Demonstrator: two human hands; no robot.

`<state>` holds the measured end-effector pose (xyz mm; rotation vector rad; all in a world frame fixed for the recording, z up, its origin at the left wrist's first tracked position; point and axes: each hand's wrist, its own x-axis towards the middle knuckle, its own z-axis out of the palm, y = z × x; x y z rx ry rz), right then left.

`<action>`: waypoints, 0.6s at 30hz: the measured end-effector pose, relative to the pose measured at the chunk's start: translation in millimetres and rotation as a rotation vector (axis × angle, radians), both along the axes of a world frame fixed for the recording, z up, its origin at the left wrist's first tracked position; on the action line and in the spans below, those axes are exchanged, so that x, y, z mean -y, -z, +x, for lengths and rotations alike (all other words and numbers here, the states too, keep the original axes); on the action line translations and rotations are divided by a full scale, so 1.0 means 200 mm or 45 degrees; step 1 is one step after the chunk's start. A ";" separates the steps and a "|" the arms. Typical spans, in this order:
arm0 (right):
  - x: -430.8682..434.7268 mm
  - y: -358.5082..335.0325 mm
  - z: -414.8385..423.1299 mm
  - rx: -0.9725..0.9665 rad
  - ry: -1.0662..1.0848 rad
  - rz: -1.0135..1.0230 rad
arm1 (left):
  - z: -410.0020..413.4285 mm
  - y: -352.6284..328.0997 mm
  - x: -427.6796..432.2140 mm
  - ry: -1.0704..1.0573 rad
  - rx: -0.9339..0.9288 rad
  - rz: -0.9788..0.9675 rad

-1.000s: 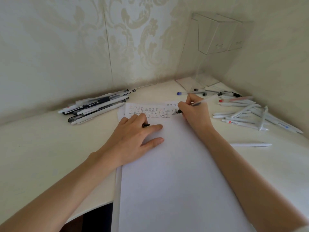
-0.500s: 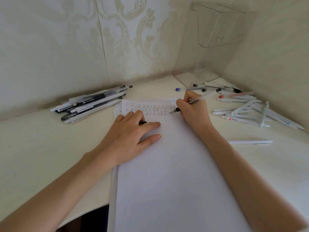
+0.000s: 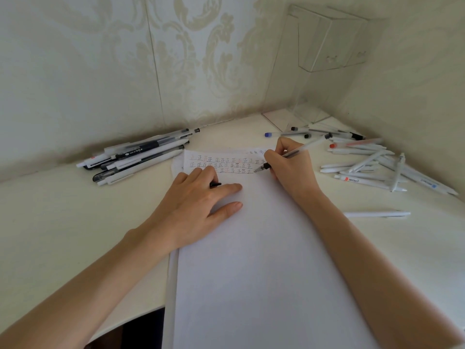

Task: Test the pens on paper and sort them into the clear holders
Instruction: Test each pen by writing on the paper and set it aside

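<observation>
While the right hand (image 3: 294, 170) writes, its fingers (image 3: 283, 145) pinch a gel pen (image 3: 293, 154) low on the barrel. We see its long axis slanting across the top of the paper (image 3: 251, 248): the tip points left and a little toward us and touches the sheet at the end of the lowest row of marks (image 3: 221, 165), while the rear end rises right and away, over the knuckles. The pen has a clear barrel with a dark refill inside, a black grip just behind the metal tip, and a dark plug at the rear.

We find the left hand (image 3: 198, 205) lying on the paper, thumb and index finger stretched flat, the other fingers curled over a small black cap (image 3: 215, 184) that peeks out beside the index finger.

Around the sheet, the bench (image 3: 75, 222) carries a heap of black and white pens (image 3: 136, 157) on the left, a looser scatter of mostly white pens (image 3: 372, 162) on the right, and one white pen (image 3: 377, 214) alone, nearer us. Clear holders (image 3: 329, 44) stand in the far right corner.
</observation>
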<state>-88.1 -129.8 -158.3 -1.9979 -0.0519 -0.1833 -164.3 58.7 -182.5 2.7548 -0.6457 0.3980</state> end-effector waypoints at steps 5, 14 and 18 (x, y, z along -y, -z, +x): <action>0.00 0.00 0.00 -0.026 -0.008 0.020 | 0.00 0.00 0.00 0.014 0.001 -0.014; 0.01 -0.02 -0.02 -0.014 -0.025 0.145 | 0.00 0.00 -0.01 -0.003 -0.143 -0.360; -0.03 -0.06 -0.08 -0.025 -0.233 0.390 | 0.00 -0.02 -0.01 -0.050 -0.221 -0.599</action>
